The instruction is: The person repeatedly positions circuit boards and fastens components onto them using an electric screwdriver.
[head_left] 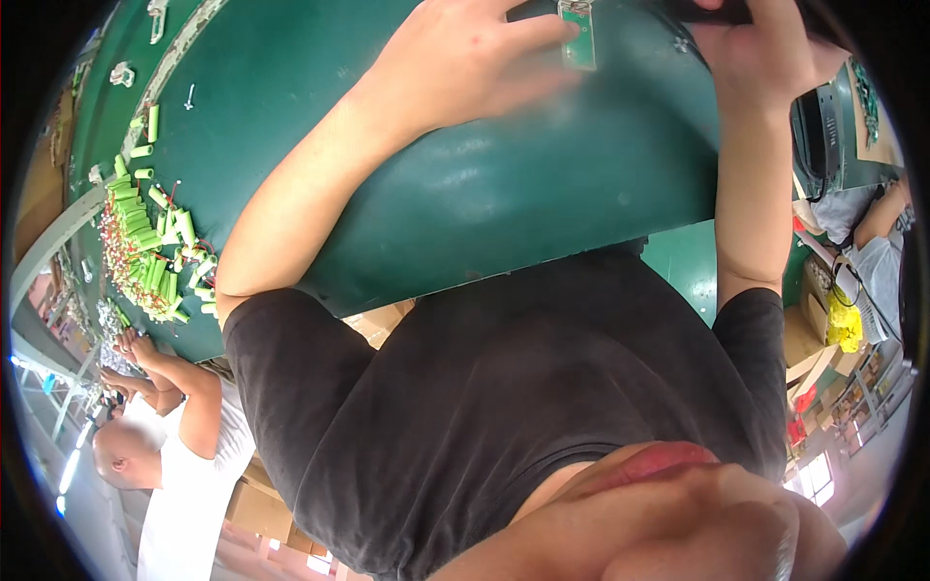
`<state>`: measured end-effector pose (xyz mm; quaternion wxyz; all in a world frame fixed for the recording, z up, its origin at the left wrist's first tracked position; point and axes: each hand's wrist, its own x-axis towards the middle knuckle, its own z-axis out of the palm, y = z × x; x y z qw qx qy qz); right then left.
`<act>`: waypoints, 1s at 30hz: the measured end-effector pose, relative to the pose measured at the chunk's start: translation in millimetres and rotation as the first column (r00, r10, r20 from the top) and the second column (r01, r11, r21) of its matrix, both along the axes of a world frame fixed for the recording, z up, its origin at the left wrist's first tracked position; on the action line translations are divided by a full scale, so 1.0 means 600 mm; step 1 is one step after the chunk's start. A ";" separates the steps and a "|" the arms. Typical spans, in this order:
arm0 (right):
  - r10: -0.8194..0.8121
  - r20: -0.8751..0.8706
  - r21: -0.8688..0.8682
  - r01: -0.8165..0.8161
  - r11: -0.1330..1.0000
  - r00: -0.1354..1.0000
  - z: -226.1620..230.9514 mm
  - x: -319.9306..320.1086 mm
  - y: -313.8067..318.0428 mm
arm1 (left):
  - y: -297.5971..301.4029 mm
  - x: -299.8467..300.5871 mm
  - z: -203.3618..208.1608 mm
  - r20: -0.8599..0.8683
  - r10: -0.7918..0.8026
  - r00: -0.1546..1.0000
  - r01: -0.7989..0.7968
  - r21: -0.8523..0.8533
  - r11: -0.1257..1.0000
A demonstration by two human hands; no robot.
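A small narrow green circuit board [579, 44] with a silvery upper end lies at the top of the view on the dark green tabletop [484, 184]. My left hand [475, 63] reaches it from the left, palm down. Its outstretched index finger touches the board's left side, while the lower fingers are apart from it and smeared by motion. My right hand [760, 53] is raised to the right of the board, beside a dark object at the top edge. That hand's fingertips are cut off by the frame, so what it holds, if anything, is hidden.
Green-wrapped cylindrical cells [145, 242] with wires are heaped at the left. A pale worn strip [170, 73] crosses the table there. Another person [184, 436] works at lower left. At right are a black device [819, 140], more circuit boards [862, 102] and a yellow bag [844, 320].
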<state>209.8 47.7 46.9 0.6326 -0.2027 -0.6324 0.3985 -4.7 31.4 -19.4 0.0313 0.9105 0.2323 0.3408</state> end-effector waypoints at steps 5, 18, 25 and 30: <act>0.027 0.038 -0.054 -0.025 0.998 0.999 -0.022 -0.025 -0.014 | -0.016 0.002 0.039 -0.116 -0.009 0.993 -0.018 -0.225 0.974; 0.126 0.073 -0.077 -0.120 0.990 0.989 -0.044 -0.031 -0.013 | -0.009 -0.003 -0.004 -0.093 0.028 0.995 -0.034 -0.069 0.997; 0.111 0.108 -0.081 -0.102 0.991 0.988 -0.050 -0.028 -0.005 | -0.011 0.003 0.028 -0.085 0.008 0.996 -0.017 -0.104 0.994; 0.084 0.031 -0.110 -0.080 0.991 0.996 -0.048 -0.049 -0.002 | -0.016 0.005 0.031 -0.141 0.056 0.988 -0.068 -0.087 0.994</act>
